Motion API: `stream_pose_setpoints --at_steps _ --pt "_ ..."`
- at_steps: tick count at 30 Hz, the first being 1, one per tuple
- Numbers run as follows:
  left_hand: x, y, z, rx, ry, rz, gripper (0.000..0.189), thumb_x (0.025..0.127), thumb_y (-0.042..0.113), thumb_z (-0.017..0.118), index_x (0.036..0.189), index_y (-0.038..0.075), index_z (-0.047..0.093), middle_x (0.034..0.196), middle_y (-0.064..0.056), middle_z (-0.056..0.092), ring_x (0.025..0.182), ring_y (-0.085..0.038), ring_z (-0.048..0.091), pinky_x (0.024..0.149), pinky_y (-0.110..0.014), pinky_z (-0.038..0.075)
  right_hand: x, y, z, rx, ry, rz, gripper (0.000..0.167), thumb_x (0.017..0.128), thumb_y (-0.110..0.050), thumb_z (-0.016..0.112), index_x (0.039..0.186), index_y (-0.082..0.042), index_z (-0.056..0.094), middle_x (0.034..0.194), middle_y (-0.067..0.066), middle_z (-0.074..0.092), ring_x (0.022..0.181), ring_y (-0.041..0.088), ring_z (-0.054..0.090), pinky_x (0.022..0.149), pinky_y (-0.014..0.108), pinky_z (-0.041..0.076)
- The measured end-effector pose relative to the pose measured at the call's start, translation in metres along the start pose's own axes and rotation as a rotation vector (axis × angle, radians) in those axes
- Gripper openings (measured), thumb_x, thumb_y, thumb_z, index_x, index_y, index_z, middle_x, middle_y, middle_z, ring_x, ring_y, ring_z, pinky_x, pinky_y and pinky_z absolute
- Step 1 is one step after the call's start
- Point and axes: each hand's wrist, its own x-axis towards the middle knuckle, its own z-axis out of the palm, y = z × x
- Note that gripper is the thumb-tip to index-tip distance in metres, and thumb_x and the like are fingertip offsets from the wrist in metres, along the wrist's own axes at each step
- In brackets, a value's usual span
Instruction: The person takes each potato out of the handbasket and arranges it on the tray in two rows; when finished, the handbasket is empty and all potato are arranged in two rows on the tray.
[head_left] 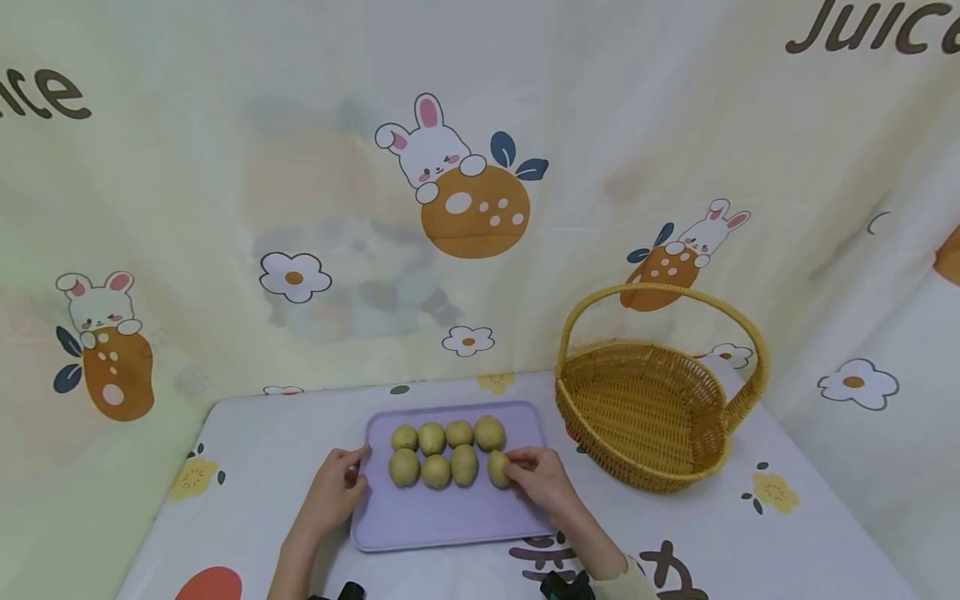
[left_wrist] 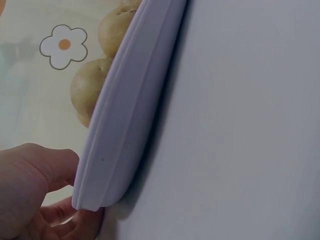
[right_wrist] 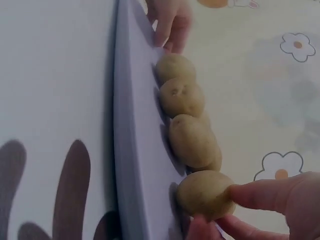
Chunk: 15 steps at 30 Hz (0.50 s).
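Observation:
A lilac tray (head_left: 450, 521) lies on the table with several potatoes in two rows. My right hand (head_left: 542, 481) pinches the potato (head_left: 498, 469) at the right end of the near row; in the right wrist view, thumb and fingertips grip this potato (right_wrist: 206, 194). A small gap parts it from the neighbouring potato (head_left: 463, 465). At the tray's left edge my left hand (head_left: 333, 492) holds the rim. Its thumb is at the rim and the other fingers curl beneath the corner in the left wrist view, where the tray's side wall (left_wrist: 130, 100) hides most potatoes.
A woven basket (head_left: 645, 417) with a tall arched handle stands right of the tray, with nothing seen inside it. The table wears a white printed cloth (head_left: 255, 475). Behind it hangs a curtain (head_left: 585, 100) with rabbit and flower prints.

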Motion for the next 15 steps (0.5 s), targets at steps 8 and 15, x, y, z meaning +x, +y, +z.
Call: stream_pose_setpoints --at_steps 8,15 --pt "0.004 0.002 0.006 -0.014 0.004 0.030 0.048 0.078 -0.007 0.065 0.126 -0.008 0.062 0.097 -0.013 0.057 0.077 -0.014 0.057 0.070 -0.030 0.049 0.003 0.001 -0.004 0.019 0.023 0.021 0.022 0.085 0.000 0.068 0.102 0.014 0.068 0.077 0.006 0.066 0.057 0.011 0.054 0.050 0.022 0.045" --pt "0.002 0.000 0.001 -0.010 0.009 0.022 0.048 0.077 -0.007 0.065 0.125 -0.007 0.063 0.096 -0.012 0.056 0.077 -0.015 0.057 0.071 -0.031 0.048 0.006 0.010 0.000 0.031 0.000 0.009 0.023 0.086 -0.001 0.069 0.103 0.014 0.067 0.081 0.011 0.070 0.062 0.012 0.060 0.049 0.022 0.046"
